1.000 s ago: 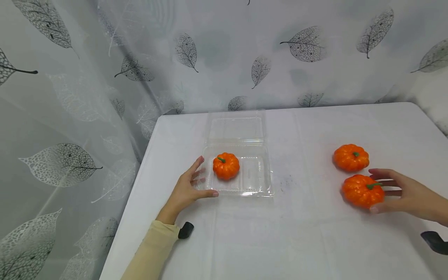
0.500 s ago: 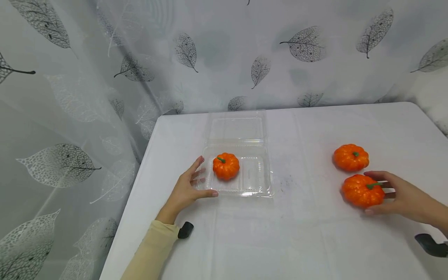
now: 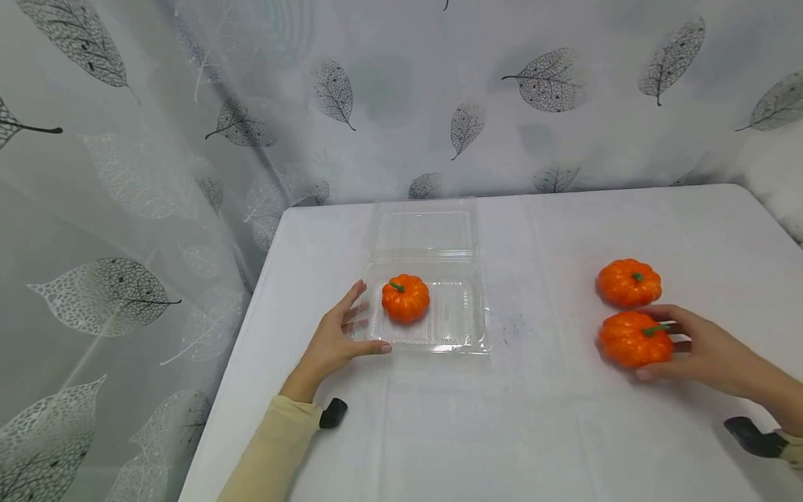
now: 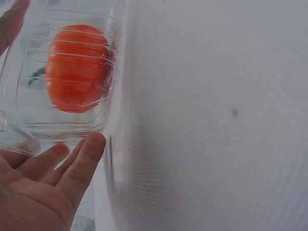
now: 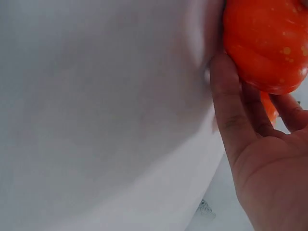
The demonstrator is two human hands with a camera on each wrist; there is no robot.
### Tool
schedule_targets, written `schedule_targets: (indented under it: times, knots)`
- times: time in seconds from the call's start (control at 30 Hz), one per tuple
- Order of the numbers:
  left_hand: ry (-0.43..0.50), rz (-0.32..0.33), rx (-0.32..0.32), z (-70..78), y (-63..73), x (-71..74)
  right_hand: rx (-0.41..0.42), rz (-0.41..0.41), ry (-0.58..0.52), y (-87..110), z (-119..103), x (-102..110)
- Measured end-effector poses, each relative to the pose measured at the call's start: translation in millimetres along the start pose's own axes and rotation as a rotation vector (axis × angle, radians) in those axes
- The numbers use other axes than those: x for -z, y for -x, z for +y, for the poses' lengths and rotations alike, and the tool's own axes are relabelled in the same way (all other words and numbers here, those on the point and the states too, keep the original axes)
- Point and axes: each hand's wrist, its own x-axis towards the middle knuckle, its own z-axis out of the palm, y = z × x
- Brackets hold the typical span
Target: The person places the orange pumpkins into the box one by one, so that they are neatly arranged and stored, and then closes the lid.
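A small orange toy pumpkin [image 3: 405, 298] with a green stem sits in the left part of a clear plastic clamshell box [image 3: 456, 314]. The box's lid lies back, away from me. My left hand [image 3: 330, 345] rests at the box's near left corner, thumb along the front edge and fingers spread beside the left wall. On the right, my right hand [image 3: 712, 355] holds a second pumpkin [image 3: 629, 340] from its right side, thumb in front and fingers behind. A third pumpkin [image 3: 629, 283] lies just beyond it. The right wrist view shows fingers [image 5: 228, 96] against the held pumpkin.
A white cloth covers the table [image 3: 502, 432]. Behind it and to the left hangs a pale curtain [image 3: 389, 90] with a leaf print. The table's left edge runs close by my left forearm.
My right hand has moved left and closed in around the nearer pumpkin, which has shifted slightly left. The left hand and the box have stayed where they were.
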Motion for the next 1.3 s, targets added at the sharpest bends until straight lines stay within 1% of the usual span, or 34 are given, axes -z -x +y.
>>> schedule_targets:
  times: [0.1, 0.2, 0.27, 0.37, 0.47, 0.67, 1.03, 1.3]
  knots:
    - [0.0, 0.002, 0.002, -0.8, -0.1, 0.0, 0.069, 0.026, -0.027, -2.3, -4.0, -1.4]
    - [0.002, 0.002, -0.001, -1.6, -0.3, -0.1, 0.141, 0.046, -0.097, -4.0, -8.1, -3.0]
    - [0.003, 0.003, -0.002, -1.9, -0.5, -0.3, 0.178, 0.043, -0.142, -5.4, -11.4, -4.1]
    - [0.002, 0.006, 0.001, -1.7, -0.5, -0.9, 0.214, 0.012, -0.207, -8.5, -18.7, -6.4]
    - [-0.005, 0.01, 0.006, -1.2, -0.2, -1.3, 0.224, -0.024, -0.24, -12.5, -28.5, -9.5]
    - [-0.012, 0.017, 0.009, 0.6, 1.3, -1.0, 0.23, -0.081, -0.269, -22.5, -52.2, -16.6]
    - [0.002, 0.011, 0.01, 1.3, 2.2, -1.2, 0.242, -0.212, -0.395, -42.6, -106.6, -22.6]
    - [0.008, 0.015, 0.014, 1.7, 2.9, -2.6, 0.288, -0.307, -0.492, -60.4, -142.5, -28.3]
